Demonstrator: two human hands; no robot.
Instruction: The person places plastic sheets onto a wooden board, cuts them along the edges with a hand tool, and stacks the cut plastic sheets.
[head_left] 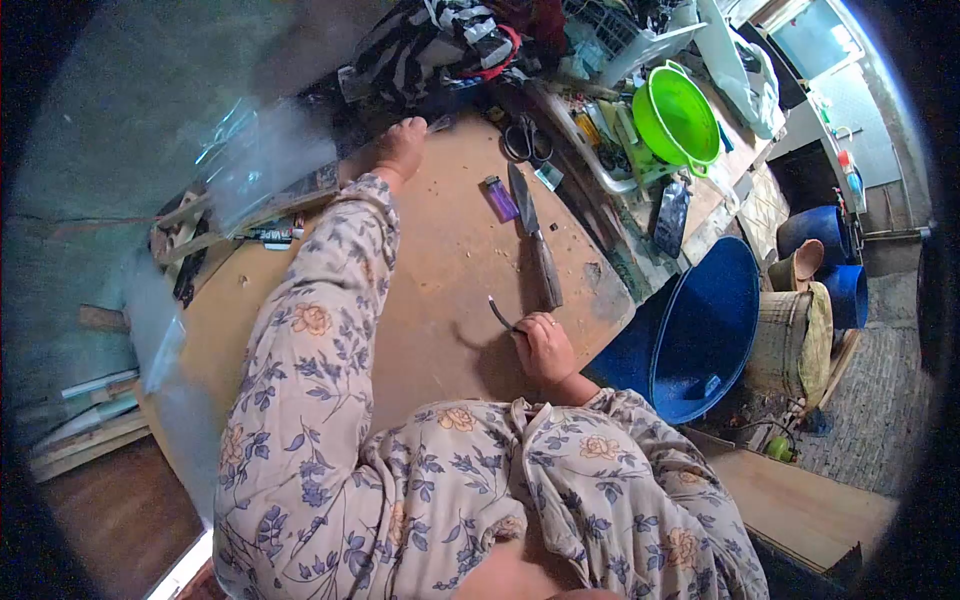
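Note:
My left hand (402,148) reaches to the far edge of the brown tabletop (430,250), fingers bent together beside a small clear item (439,124); what they hold is too small to name. Near the closer edge, my right hand (547,348) pinches a thin, dark, curved strip (501,314) with a pale tip. A knife (535,235) lies just beyond my right hand, its handle toward me. Left of the blade rests a purple lighter (501,199). Black-handled scissors (526,142) lie at the far edge.
A green basin (676,117) stands at the upper right among cluttered items. Blue tubs (706,330) and a pale bucket (785,340) are on the right. A marker (272,236) lies at the left beside wooden strips and clear plastic (255,165). Dark bags lie beyond the table.

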